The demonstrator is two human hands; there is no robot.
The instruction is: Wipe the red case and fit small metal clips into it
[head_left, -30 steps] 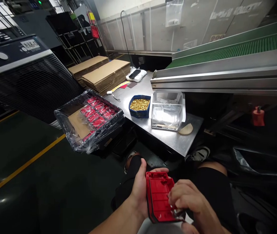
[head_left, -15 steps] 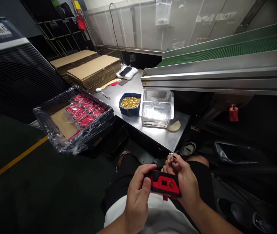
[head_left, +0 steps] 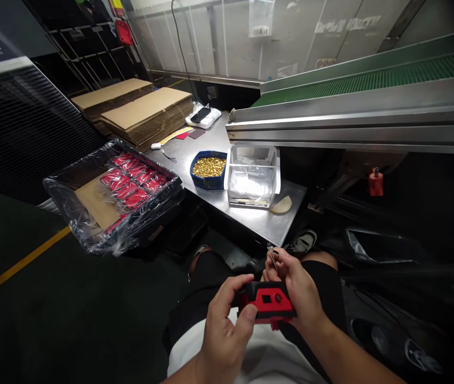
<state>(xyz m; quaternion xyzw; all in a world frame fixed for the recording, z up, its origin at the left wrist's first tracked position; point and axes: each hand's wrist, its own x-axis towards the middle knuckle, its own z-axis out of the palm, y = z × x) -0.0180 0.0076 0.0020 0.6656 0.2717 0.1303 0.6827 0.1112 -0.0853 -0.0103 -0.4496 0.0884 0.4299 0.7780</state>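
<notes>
A red and black plastic housing (head_left: 273, 301) with a square and a round opening is held between both hands above my lap. My left hand (head_left: 229, 320) grips its left end, the thumb on the near face and the fingers over the top. My right hand (head_left: 301, 290) is closed against the right end. Thin metal tweezers (head_left: 274, 260) stick out of the right hand's fingers, pointing away from me. Part of the housing is hidden by my right palm.
On the metal table (head_left: 251, 217) stand a blue bin of small brass-coloured parts (head_left: 210, 168), a clear-fronted white bin (head_left: 253, 178) and cardboard stacks (head_left: 147, 109). A plastic-lined crate (head_left: 91, 234) of red parts is at left. A green conveyor (head_left: 355, 80) slopes up at right.
The housing has tilted and turned slightly in my hands, and my left thumb now sits lower on it. The tweezers have shifted a little left. The whole view has moved slightly.
</notes>
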